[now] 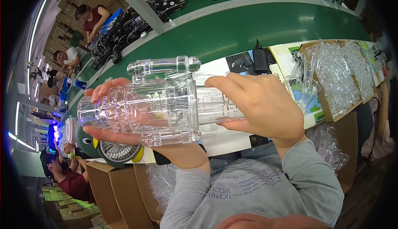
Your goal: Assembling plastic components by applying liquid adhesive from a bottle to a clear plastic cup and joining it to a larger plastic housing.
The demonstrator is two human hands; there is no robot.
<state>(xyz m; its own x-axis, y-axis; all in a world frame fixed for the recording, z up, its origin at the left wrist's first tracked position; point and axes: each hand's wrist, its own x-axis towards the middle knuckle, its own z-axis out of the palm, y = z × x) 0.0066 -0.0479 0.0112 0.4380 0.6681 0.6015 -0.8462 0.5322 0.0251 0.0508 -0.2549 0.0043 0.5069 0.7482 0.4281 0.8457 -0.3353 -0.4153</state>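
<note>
1. Palm and several fingers of the left hand (124, 137) lie behind the clear plastic tube (166, 104), showing only warped through it.
2. Some fingertips of the right hand (265, 100) are out of sight, so where each one presses is hard to make out.
3. Overlapping clear walls and glare blur the tube's inner edges.
4. It is colourless and glossy, with stacked rings (118, 108) at its left end and a narrower right end; it lies sideways, raised over the white-covered desk (222, 142).
5. Both hands grasp it, the left around the rings, the right around the narrow end.
6. Counted: two hands, one tube with two side bars (166, 66), one black bottle (260, 59), one green fan (119, 152); the clear pieces (338, 75) at right are too many to count.
</note>
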